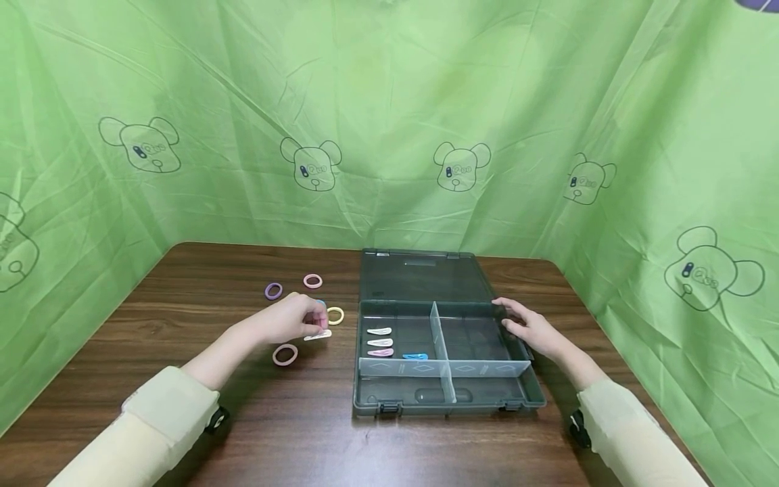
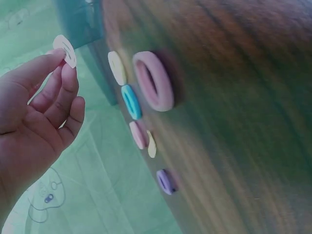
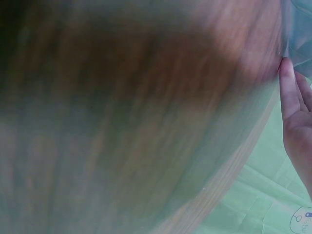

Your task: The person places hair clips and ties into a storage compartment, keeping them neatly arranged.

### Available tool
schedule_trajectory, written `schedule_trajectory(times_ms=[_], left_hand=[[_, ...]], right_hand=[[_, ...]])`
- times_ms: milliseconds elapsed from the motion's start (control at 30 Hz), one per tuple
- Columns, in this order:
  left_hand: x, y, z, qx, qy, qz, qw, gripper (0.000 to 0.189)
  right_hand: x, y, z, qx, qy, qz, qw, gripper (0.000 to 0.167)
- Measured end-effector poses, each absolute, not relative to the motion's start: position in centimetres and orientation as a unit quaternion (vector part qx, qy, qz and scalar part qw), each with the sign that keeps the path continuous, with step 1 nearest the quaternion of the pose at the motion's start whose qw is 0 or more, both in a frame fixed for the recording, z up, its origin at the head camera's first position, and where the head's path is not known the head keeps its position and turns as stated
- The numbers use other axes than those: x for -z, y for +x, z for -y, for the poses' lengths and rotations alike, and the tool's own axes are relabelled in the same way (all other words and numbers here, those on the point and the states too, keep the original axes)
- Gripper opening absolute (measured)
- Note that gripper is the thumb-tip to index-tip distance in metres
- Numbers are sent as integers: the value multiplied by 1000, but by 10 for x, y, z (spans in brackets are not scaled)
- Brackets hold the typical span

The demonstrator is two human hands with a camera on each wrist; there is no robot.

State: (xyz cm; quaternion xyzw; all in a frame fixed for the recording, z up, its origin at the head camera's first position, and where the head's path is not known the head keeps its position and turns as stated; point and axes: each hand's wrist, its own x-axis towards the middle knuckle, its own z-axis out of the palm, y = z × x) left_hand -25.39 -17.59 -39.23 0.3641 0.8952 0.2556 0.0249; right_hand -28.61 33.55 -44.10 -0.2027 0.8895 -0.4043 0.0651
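My left hand (image 1: 295, 319) pinches a white snap hair clip (image 2: 66, 50) between thumb and fingertips, close over the table left of the box. Around it lie hair ties: a pink one (image 1: 285, 354) nearest me, a yellow one (image 1: 335, 316), a purple one (image 1: 274, 291), another pink one (image 1: 313, 281) and a blue one (image 2: 131, 102), mostly hidden by the hand in the head view. A pale yellow clip (image 2: 152, 144) lies among them. My right hand (image 1: 531, 329) rests with extended fingers on the right edge of a grey divided box (image 1: 359, 385).
The box's lid (image 1: 426, 277) lies open toward the back. Translucent dividers (image 1: 389, 367) split the box into compartments. In the back left one lie two white clips (image 1: 380, 331), a pink clip (image 1: 381, 352) and a blue clip (image 1: 416, 356). A green curtain (image 1: 389, 108) surrounds the wooden table (image 1: 292, 433).
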Motion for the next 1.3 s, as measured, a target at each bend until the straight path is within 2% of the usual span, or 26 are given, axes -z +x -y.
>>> schedule_trajectory(times_ms=[433,667,867,1100,1300], left_hand=[[361,-255,159,-247,362,-899,-4,13],[350,-259,144,-254,367,-895,15,12],[343,-263,130,-252,370,-894,8,12],[342,-269,112,-253,369,-894,3,11],[346,-274,98,-272,398,-876,7,9]], right_hand=[[440,-285,-336,401,-204,-891,63,46],[442,-286,-336,395,-203,-894,62,45],[441,-289,-337,391,-207,-895,59,45],[440,-292,-340,382,-215,-897,48,44],[438,-290,-343,387,-197,-898,72,51]])
